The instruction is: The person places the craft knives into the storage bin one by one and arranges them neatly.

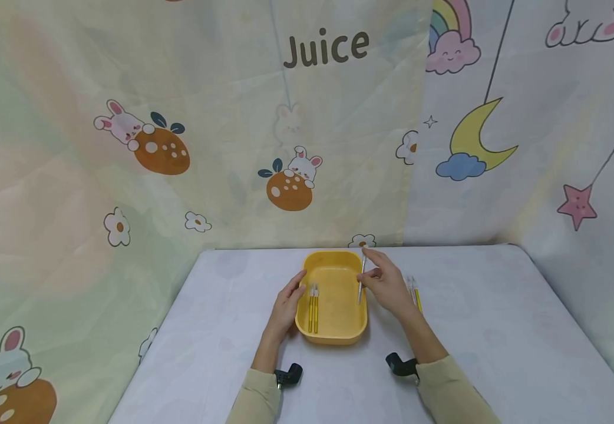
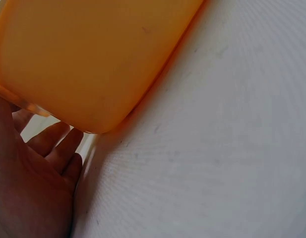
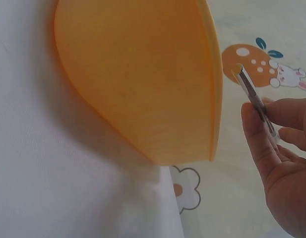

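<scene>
A yellow rectangular tray sits on the table in the head view. My left hand rests against its left side, fingers fairly straight along the wall and rim. Between thumb and fingers, my right hand pinches a slim silver pen-like tool with a ribbed grip. In the head view this tool slants down over the tray's right rim. Two slim yellow tools with pale tips lie side by side in the left part of the tray. What kind of tool these are is too small to tell.
More slim tools, yellow and silver, lie on the table right of the tray, partly behind my right forearm. The white-covered table meets a printed cloth backdrop at its far edge. Each wrist carries a black camera.
</scene>
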A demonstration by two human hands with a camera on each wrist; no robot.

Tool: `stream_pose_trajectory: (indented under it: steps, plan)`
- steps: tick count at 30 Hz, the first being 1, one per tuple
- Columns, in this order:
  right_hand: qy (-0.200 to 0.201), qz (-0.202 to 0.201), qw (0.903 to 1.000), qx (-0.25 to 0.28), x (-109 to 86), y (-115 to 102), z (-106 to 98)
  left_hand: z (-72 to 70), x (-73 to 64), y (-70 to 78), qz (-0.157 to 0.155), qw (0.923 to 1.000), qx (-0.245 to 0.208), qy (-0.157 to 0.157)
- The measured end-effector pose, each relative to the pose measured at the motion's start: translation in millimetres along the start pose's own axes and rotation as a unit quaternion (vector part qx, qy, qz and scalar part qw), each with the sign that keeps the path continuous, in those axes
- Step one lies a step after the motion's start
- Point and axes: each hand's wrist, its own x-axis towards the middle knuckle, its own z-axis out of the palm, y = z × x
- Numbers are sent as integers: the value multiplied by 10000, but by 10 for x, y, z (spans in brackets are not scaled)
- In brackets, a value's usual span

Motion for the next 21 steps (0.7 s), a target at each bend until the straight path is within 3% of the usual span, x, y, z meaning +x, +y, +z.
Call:
stream_pose_trajectory:
  steps: [9, 21]
  plan:
    - [-193, -239, 9995, 126, 30, -26, 217, -8, 0, 23, -7, 10000, 11, 33]
    - [-113, -402, 9991, -78, 61, -48, 404, 7, 5, 10, -92, 9999, 11, 52]
